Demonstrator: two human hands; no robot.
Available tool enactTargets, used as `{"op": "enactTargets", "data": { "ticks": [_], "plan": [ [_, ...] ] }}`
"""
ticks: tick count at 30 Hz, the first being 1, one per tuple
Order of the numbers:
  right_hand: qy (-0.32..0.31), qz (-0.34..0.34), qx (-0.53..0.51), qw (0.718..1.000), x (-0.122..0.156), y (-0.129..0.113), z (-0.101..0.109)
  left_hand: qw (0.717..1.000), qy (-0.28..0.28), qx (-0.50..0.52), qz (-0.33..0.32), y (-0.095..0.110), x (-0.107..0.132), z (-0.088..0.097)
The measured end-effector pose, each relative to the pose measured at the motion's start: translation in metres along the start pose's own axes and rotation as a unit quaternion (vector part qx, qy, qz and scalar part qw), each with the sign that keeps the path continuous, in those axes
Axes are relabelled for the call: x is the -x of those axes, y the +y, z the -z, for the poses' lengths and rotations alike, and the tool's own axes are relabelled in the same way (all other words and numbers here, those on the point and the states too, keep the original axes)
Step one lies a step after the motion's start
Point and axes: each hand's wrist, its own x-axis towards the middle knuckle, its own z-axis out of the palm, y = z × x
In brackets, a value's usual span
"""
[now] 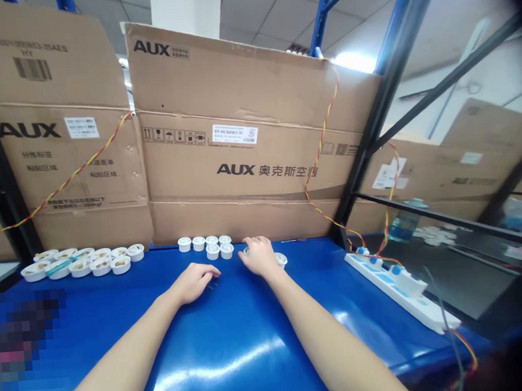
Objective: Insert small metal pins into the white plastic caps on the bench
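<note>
My left hand (194, 283) is low over the blue tabletop, its fingers bent together. A few thin dark strands (212, 285) show just under its fingertips; what they are is too small to tell. Further right, my right hand (259, 256) curves its fingers down around a small white round tub, mostly hidden beneath it. Another white tub (281, 259) stands by the right wrist, partly covered. Left of that hand, several white lidded tubs (212, 252) form a close group near the cardboard.
Several open white tubs with small brownish pieces (81, 268) stand in rows at the far left. Tall cardboard sheets (245, 95) wall the back. A white power strip (397, 287) with plugs and a twisted red-yellow wire (320, 149) is on the right, near black frame bars.
</note>
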Motion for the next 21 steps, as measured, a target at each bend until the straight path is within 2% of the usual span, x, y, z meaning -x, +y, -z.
{"op": "enactTargets", "data": {
  "ticks": [2,4,6,9,15,21],
  "plan": [
    [0.001,0.073,-0.054,0.996,0.002,-0.013,0.000,0.999,0.046,0.019,0.015,-0.002,-0.001,0.001],
    [-0.044,0.135,-0.101,0.985,0.006,-0.027,-0.003,0.994,0.106,0.018,0.033,-0.007,-0.003,0.002],
    [-0.099,0.161,-0.129,0.973,0.010,-0.037,-0.007,0.987,0.155,0.002,0.052,-0.013,-0.004,0.003],
    [-0.147,0.191,-0.172,0.955,0.014,-0.043,-0.014,0.978,0.192,-0.030,0.073,-0.021,-0.005,0.003],
    [-0.154,0.203,-0.225,0.940,0.012,-0.042,-0.021,0.979,0.187,-0.031,0.076,-0.029,-0.008,-0.002],
    [-0.169,0.215,-0.194,0.942,0.011,-0.046,-0.023,0.983,0.171,-0.031,0.056,-0.032,-0.010,-0.005]
  ]
}}
